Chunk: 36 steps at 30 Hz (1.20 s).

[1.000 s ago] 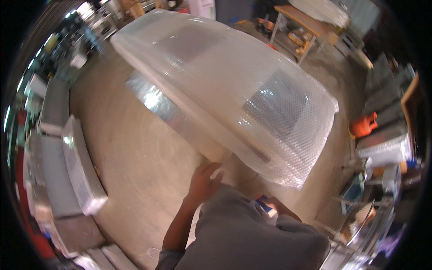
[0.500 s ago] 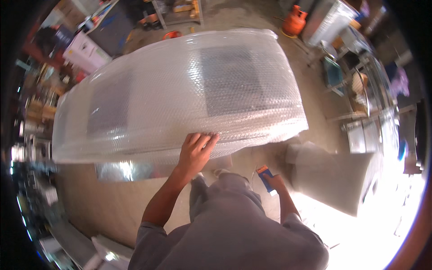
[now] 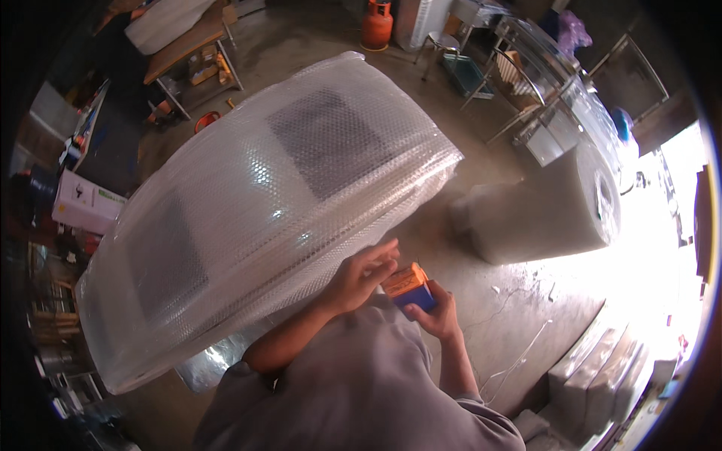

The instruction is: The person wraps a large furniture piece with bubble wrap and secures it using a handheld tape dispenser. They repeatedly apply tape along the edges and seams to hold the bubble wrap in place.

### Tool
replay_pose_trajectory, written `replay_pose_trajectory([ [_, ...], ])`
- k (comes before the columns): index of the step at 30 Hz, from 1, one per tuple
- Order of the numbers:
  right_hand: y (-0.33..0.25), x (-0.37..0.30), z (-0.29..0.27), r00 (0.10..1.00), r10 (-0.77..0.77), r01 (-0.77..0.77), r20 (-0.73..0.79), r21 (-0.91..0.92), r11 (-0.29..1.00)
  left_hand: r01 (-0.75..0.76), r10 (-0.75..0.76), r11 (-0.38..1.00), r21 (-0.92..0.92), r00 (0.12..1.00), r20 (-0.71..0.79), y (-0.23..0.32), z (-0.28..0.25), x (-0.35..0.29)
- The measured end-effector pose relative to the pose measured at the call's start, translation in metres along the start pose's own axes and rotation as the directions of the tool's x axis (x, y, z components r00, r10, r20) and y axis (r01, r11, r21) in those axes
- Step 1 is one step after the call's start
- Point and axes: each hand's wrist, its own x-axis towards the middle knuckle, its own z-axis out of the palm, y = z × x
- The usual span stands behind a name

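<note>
A long bulky bundle in bubble wrap (image 3: 233,165) lies across the left and middle, with darker panels showing through the film. My right hand (image 3: 440,314) is closed round a small orange-and-blue box (image 3: 412,287), with the orange end pointing away from me and the thumb along the blue side. Just left of that box, my left hand (image 3: 362,276) hovers in front of the bundle's near edge. Its fingers are stretched out and apart, and it holds nothing.
A large roll of bubble wrap (image 3: 538,207) lies on the floor to the right. Wrapped slabs (image 3: 602,368) are stacked at the lower right. Farther back are an orange gas cylinder (image 3: 377,26), a metal stool (image 3: 440,45) and a wooden-topped table (image 3: 188,49). A pink-white carton (image 3: 86,201) stands at the left.
My left hand has come off the bubble-wrapped bundle and moved over to the box. My right hand has raised the box in front of me. The view has turned to the right.
</note>
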Motion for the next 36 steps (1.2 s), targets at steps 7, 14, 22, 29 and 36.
replay_pose_trajectory([
  [7,-0.002,0.006,0.004,0.997,-0.009,0.006,-0.078,-0.033,0.999,0.251,-0.217,0.954,-0.161,0.955,0.203,0.001,-0.006,0.032],
  [14,0.000,0.026,-0.011,0.997,-0.039,0.040,-0.062,0.024,0.999,0.370,-0.322,0.900,-0.230,0.921,0.220,0.002,-0.008,0.072],
  [22,-0.013,0.058,-0.034,0.993,0.100,-0.105,0.061,0.089,0.990,0.164,-0.174,0.938,0.304,0.985,0.006,0.012,-0.012,0.115],
  [29,-0.017,0.088,-0.047,0.994,0.096,-0.099,0.047,0.053,0.994,0.078,0.415,0.632,0.771,0.807,-0.421,0.030,-0.081,0.172],
  [36,0.008,0.107,-0.024,0.995,0.101,-0.102,0.021,0.054,0.993,0.346,0.525,0.155,0.925,0.765,-0.374,-0.023,-0.106,0.186],
])
